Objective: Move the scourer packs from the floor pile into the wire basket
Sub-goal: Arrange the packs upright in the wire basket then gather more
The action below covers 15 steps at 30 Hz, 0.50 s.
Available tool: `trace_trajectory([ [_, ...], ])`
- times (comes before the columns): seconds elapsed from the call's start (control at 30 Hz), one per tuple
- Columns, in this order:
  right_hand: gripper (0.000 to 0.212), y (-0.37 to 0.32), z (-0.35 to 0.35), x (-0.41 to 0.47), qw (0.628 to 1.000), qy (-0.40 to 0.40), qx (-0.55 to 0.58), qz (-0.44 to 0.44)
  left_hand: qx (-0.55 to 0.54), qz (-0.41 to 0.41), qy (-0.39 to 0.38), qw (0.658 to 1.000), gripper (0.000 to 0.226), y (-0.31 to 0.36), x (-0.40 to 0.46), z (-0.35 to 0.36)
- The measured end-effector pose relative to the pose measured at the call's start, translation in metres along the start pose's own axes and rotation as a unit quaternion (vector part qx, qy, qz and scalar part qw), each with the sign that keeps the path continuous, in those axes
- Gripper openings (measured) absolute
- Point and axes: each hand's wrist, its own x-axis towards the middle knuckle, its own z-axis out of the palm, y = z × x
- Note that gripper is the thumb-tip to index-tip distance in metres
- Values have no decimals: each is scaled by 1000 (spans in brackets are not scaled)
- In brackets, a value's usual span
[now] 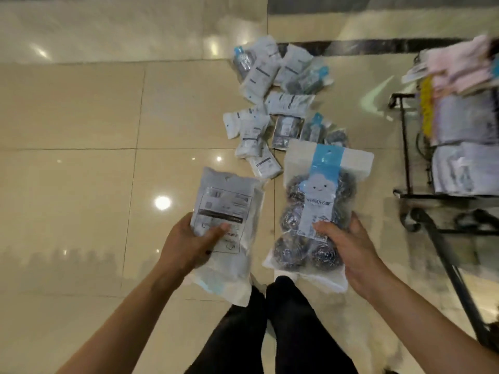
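Your left hand (pixel 189 242) grips one scourer pack (pixel 226 225) low down, thumb across its printed back label, fingers curled behind it. The pack is held above the floor with its label side toward you, hang-hole end pointing away.

Your right hand (pixel 348 244) grips a second scourer pack (pixel 321 201), thumb on the front, fingers wrapped round its right edge. This one faces up: blue header strip, a cloud face on the card, steel-wool balls visible through the clear film.

The two packs are side by side, apart, neither touching the other.

The floor pile (pixel 280 103) lies ahead of both hands on the glossy beige tiled floor (pixel 81 117): a loose scatter of the same packs, most label side up, a few showing blue. The nearest of them sit just beyond the right-hand pack.

The wire basket (pixel 405 147) stands at the right edge, black-framed, with pale packs stacked inside; blur hides the detail. Pink and yellow goods (pixel 459 66) sit on top.

Your dark-trousered legs (pixel 270 325) show below.
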Motion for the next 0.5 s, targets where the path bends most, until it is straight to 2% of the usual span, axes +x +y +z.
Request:
trace_trajectory([
  [0.13,41,-48,-17,-64,998,-30,3,-48,-50,56,11,997,52,60,-65,-16],
  [0.23,45,-69,-35,-104,997,-26,0,-78,-86,96,-7,992,44,95,-106,-18],
  [0.5,42,-89,-73,-165,996,38,32,-74,-142,124,-77,979,53,147,-150,-21],
])
